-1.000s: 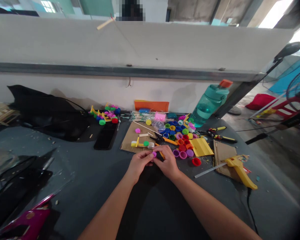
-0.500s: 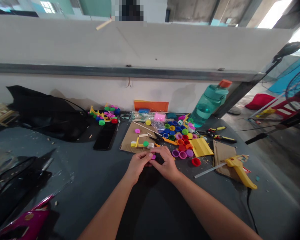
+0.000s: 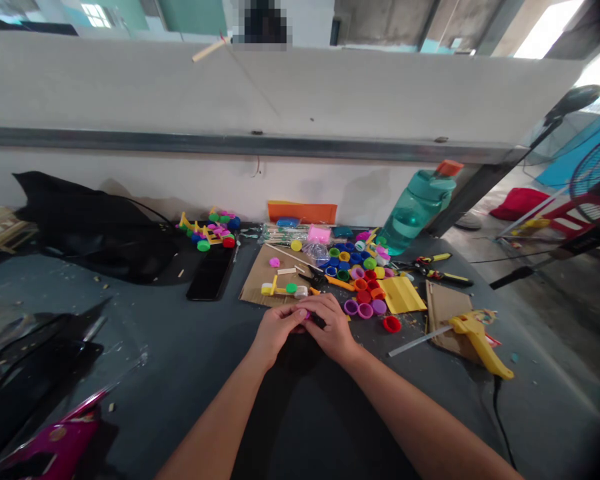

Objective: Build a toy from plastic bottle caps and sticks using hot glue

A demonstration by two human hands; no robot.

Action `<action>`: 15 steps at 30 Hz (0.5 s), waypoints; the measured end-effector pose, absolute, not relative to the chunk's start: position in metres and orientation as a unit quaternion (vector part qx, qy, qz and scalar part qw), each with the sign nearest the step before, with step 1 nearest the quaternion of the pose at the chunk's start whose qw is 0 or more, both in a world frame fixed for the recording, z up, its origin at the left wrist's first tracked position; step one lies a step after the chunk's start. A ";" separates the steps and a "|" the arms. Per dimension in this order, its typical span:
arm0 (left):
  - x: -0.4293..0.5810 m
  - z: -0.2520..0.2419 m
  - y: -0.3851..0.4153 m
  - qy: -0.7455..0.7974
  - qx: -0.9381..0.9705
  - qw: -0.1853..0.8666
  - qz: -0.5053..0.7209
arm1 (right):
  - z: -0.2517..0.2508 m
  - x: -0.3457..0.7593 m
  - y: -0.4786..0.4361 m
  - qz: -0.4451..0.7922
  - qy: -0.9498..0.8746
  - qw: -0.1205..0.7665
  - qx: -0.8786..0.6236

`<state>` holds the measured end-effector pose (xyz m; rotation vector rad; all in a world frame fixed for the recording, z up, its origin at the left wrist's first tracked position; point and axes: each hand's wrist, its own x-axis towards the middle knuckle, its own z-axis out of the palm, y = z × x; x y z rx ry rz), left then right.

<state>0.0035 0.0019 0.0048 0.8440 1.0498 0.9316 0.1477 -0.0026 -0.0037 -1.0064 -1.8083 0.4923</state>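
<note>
My left hand (image 3: 279,328) and my right hand (image 3: 331,327) meet above the dark table, both closed around a small purple piece (image 3: 306,315). Fingers cover most of it; it looks like a bottle cap. Just beyond my fingertips, a small assembly of caps and yellow sticks (image 3: 280,289) lies on a piece of cardboard (image 3: 253,280). A pink piece (image 3: 275,263) and short wooden sticks (image 3: 287,271) rest there too. Orange-handled pliers (image 3: 339,283) lie right of the cardboard, near many loose coloured caps (image 3: 365,310).
A yellow glue gun (image 3: 483,343) with a glue stick lies at right on cardboard. Behind stands a teal water bottle (image 3: 414,210). A black phone (image 3: 211,275), a black bag (image 3: 95,230) and finished-looking cap assemblies (image 3: 213,230) sit left. A low white partition (image 3: 180,87) runs along the back.
My right fingers have closed in further over the purple piece, so less of it shows. My hands stay in the same place, and the things on the table have not moved.
</note>
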 end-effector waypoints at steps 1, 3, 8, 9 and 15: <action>0.003 0.005 0.002 0.470 0.374 0.683 0.415 | -0.004 0.148 -0.003 0.203 -0.739 0.490 -0.416; 0.003 0.006 0.002 0.474 0.371 0.682 0.415 | -0.003 0.148 -0.003 0.206 -0.736 0.493 -0.416; 0.002 0.008 0.003 0.475 0.366 0.679 0.422 | 0.003 0.151 -0.006 0.230 -0.755 0.469 -0.397; 0.002 0.008 0.003 0.473 0.366 0.681 0.422 | 0.003 0.151 -0.007 0.232 -0.754 0.469 -0.397; 0.003 0.011 0.002 0.461 0.377 0.692 0.408 | -0.003 0.150 -0.005 0.226 -0.716 0.497 -0.435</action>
